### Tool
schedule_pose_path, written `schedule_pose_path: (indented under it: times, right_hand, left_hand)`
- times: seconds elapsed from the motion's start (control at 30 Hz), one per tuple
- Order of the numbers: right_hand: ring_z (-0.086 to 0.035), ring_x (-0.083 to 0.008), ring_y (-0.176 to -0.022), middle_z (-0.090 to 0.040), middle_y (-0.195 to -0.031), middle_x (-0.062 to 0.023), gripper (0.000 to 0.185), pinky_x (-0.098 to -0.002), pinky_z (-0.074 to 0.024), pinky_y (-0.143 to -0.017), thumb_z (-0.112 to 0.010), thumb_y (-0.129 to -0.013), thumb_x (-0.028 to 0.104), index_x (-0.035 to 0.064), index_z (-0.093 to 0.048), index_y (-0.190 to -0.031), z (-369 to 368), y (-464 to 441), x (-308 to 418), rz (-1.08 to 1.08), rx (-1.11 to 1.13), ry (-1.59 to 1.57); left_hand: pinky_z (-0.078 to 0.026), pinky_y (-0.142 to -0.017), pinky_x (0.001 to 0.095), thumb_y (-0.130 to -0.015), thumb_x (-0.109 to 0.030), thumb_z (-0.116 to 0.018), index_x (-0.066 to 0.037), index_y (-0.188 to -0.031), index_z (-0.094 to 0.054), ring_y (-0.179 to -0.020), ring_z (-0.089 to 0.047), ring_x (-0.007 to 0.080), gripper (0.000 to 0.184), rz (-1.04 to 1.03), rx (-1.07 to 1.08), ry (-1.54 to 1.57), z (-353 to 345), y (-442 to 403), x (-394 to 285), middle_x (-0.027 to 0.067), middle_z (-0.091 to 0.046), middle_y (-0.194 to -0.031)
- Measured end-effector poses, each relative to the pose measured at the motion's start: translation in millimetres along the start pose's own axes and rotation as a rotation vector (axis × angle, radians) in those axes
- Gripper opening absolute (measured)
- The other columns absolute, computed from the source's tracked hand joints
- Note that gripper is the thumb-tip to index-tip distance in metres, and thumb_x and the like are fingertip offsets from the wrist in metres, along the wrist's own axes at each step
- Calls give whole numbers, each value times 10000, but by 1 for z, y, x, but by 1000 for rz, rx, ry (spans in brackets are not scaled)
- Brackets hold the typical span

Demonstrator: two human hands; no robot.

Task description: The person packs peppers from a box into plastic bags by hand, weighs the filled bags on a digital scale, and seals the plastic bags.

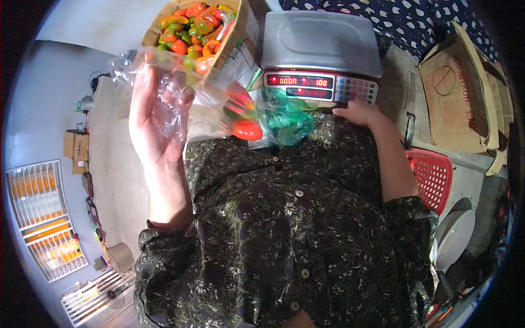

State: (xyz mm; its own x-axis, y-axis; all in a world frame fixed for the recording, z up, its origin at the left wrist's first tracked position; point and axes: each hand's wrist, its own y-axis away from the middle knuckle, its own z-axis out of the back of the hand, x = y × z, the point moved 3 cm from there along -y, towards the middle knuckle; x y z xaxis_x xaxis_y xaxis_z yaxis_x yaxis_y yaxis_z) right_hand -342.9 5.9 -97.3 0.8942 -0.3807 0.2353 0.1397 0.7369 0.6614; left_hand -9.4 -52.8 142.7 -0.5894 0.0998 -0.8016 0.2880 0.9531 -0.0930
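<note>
My left hand (161, 112) is raised at the left, its fingers curled round the gathered top of a clear plastic bag (208, 101). Red and green peppers (247, 130) lie in the bag's lower end, beside a green plastic bag (290, 121) at my waist. My right hand (360, 113) rests at the keypad edge of a digital scale (320, 44), its fingertips partly hidden. The scale's metal plate bears nothing, and its red display is lit. Behind my left hand, an open cardboard box (240, 33) holds several red, orange and green peppers.
An open cardboard box (454, 98) stands at the right. Below it are a red perforated basket (432, 180) and a white bowl (455, 239). Dark patterned cloth (404, 22) lies beyond the scale. White metal grilles (44, 218) show at the far left.
</note>
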Motion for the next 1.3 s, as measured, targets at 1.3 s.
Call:
schedule_pose_path:
  times: [1.3]
  right_hand:
    - [-610, -249, -731, -629, -751, -138, 362, -372, -458, -698, -526, -878, 324, -15, -629, -800, 18, 19, -12, 257, -430, -779]
  left_hand:
    - [-373, -973, 398, -865, -308, -603, -54, -1140, -504, -1130, -484, 294, 387, -19, 510, -1390, 44, 2, 194, 121, -525, -1126]
